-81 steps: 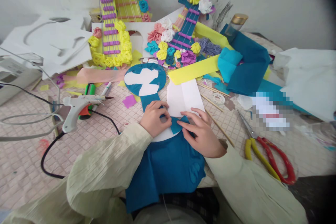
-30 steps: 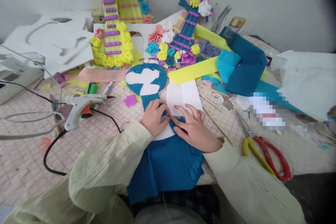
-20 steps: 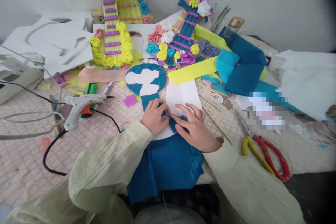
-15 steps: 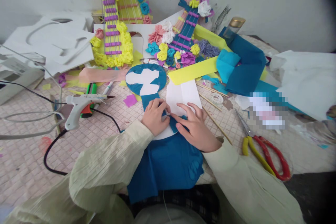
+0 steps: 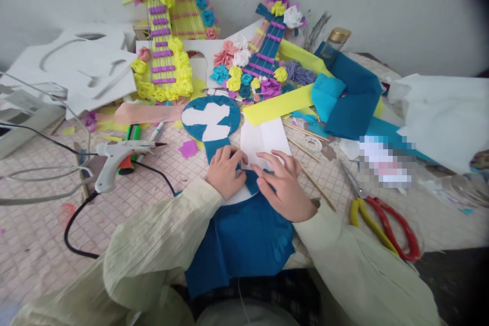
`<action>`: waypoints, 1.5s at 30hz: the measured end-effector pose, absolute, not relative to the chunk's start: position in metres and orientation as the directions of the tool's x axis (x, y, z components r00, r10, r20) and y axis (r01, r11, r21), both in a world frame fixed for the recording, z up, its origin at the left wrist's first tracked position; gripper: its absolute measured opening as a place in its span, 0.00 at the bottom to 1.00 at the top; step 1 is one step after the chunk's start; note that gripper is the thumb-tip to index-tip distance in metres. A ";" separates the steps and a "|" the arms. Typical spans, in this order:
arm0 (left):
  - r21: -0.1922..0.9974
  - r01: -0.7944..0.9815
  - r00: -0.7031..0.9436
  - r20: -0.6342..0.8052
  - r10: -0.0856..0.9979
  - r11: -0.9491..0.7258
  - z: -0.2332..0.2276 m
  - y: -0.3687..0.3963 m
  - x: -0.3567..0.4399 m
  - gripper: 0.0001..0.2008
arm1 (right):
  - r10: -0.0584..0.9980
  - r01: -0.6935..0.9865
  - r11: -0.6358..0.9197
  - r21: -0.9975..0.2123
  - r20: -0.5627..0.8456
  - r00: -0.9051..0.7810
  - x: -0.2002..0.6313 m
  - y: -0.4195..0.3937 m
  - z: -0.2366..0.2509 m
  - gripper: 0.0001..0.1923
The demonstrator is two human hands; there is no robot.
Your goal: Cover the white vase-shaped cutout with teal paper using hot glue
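Between my two hands sits a guitar-shaped white cutout (image 5: 211, 121) that is partly wrapped in blue paper (image 5: 244, 234) — the neck of it is where I am working. My left hand (image 5: 224, 170) lies curled on the blue-covered neck, fingers bent down and pressing, nothing pinched that I can make out. My right hand (image 5: 280, 183) lies flat beside it, fingers spread and together pressing a blue flap down onto the white surface; the index fingertips of both hands nearly meet.

As I judge it, the wrapping is about halfway. Beyond my left hand the round end shows blue folded in around the rim with a bare white patch in the middle; the neck looks covered. Below my wrists the large body is draped in blue, but a sliver of white edge shows under my left palm and the paper hangs loose toward my lap — that part seems not yet fixed.

Just past my right fingers lies a folded white sheet (image 5: 265, 138). Off to the left of my left hand a glue gun (image 5: 114, 157) rests on the counter (image 5: 34, 234), its cord trailing. To the right of my right hand lie scissors (image 5: 382, 219) and thin wooden sticks (image 5: 311, 183). Two finished flower-covered guitars (image 5: 164, 46) stand farther away by the wall.
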State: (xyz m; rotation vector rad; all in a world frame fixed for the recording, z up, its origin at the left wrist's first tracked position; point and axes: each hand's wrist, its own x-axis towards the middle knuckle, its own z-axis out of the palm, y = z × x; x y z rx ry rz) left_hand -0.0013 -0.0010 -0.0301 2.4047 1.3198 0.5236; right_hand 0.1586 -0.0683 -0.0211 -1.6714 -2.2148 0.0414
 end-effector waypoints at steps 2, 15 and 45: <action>0.468 0.731 0.492 0.144 0.859 -0.497 -0.029 -0.001 -0.001 0.11 | 0.920 0.912 0.264 -0.314 0.365 -0.141 0.165 -0.069 -0.022 0.19; 0.478 0.719 0.486 0.172 0.857 -0.504 -0.031 -0.002 -0.001 0.13 | 0.905 0.926 0.288 -0.243 0.384 -0.181 0.167 -0.079 -0.021 0.18; 0.465 0.663 0.552 0.226 0.803 -0.587 -0.033 0.000 -0.007 0.07 | 0.898 0.908 0.413 -0.075 0.200 -0.392 0.174 -0.098 -0.021 0.15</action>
